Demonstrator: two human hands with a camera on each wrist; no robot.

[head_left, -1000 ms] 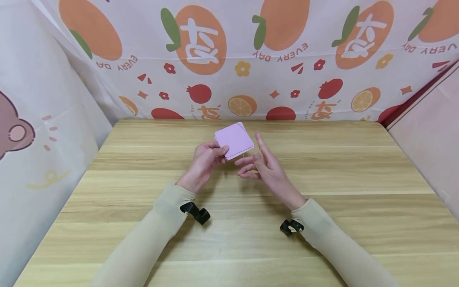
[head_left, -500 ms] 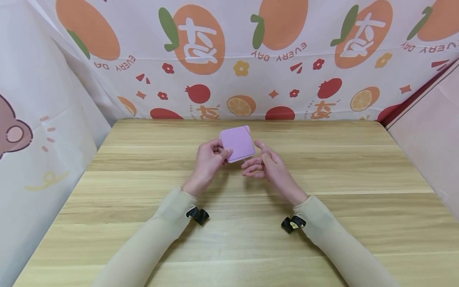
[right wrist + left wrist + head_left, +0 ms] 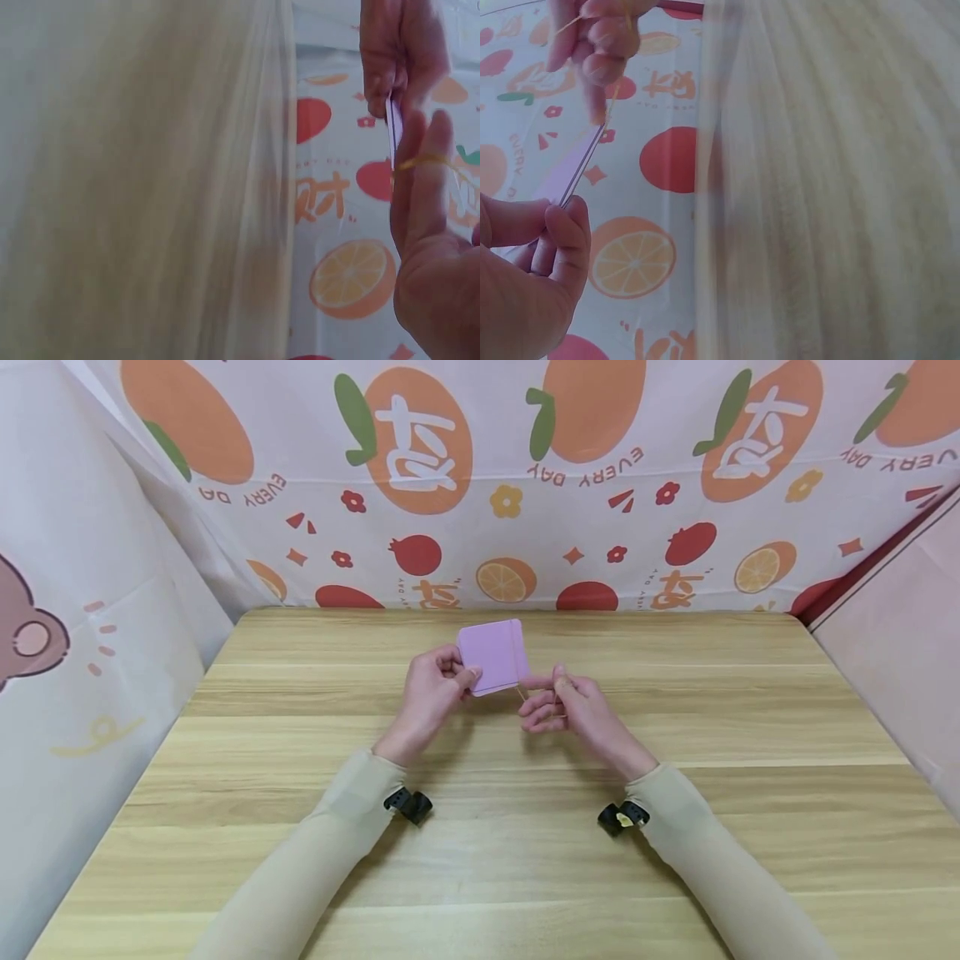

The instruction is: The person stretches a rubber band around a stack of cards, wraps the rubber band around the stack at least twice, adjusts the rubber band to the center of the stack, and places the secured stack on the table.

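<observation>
Pad point(image 3: 492, 657): small, square, lilac; held in the air above the far middle of the tabletop point(image 3: 720, 827), flat face toward the head camera, tilted a little. Seen edge-on in both wrist views.

Band point(image 3: 516, 653): thin, yellowish elastic; runs down the pad's right edge and stretches off its lower right corner to the right hand. In the right wrist view it loops across a finger.

Left hand point(image 3: 433, 697): grip clenched on the pad's lower left corner, thumb on the front face, fingers curled behind.

Right hand point(image 3: 566, 703): just right of the pad, grip pinching the band between thumb and fingers; forefinger tip close to the pad's right edge.

Sleeves: beige, both arms.

Backdrop point(image 3: 525, 485): fruit-print sheet behind the tabletop.
</observation>
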